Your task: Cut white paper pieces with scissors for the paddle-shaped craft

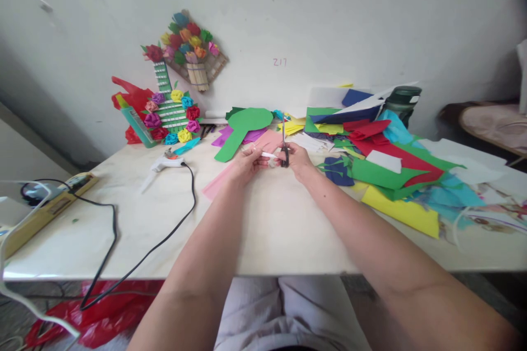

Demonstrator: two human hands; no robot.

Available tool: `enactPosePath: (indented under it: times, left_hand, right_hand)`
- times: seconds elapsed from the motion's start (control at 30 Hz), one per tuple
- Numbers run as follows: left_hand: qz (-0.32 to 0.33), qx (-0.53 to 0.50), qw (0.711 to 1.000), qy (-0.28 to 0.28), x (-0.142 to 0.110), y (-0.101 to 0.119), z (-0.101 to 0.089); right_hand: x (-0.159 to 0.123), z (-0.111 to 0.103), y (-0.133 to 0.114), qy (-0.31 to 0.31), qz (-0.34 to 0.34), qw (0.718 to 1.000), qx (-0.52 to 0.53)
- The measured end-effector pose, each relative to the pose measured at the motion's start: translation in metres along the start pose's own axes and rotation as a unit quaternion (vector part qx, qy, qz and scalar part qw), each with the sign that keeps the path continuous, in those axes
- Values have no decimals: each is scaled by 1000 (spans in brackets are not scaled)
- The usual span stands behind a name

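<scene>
In the middle of the table my left hand (247, 164) is closed on a small strip of white paper (269, 156). My right hand (298, 159) grips a pair of scissors (284, 156) by its dark handles, blades pointing up and away from me. Both hands are close together, and the strip's right end reaches the scissor handles. Beneath and behind them lie pink paper sheets (218, 182). Just beyond my left hand rests a large green paper cutout (242, 126) with a rounded end and a long stem.
A white glue gun (167, 163) with a black cord lies at left, near a power strip (53, 208). Behind it stand a guitar-shaped flower craft (175, 112) and a glue bottle (138, 123). Coloured paper scraps (387, 170) and a dark bottle (401, 101) occupy the right.
</scene>
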State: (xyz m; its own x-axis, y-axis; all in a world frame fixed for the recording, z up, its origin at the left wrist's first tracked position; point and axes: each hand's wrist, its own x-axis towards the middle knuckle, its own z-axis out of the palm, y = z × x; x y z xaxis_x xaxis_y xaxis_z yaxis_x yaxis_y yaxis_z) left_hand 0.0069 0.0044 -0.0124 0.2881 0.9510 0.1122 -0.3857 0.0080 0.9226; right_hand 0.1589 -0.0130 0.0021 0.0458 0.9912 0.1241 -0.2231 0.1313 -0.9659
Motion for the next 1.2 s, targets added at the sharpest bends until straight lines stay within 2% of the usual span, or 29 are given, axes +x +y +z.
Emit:
enactPosePath:
  times: [0.33,0.57,0.87,1.1,1.2]
  left_hand:
    - [27,5,999,21,-4,4,7]
    - [85,6,996,15,-3,5,6]
    - [73,22,997,14,-5,6,7]
    - [41,-68,997,-21,-1,1,4]
    - [21,-89,996,-7,2,-1,3]
  right_hand:
    - [-4,2,-5,6,-19,1000,-11]
    - [-1,-2,-3,9,-19,1000,-8]
    - [0,-3,-3,36,-6,999,-16]
    - [-1,-1,-5,15,-39,999,13]
    - [-3,0,-4,-7,-47,999,10]
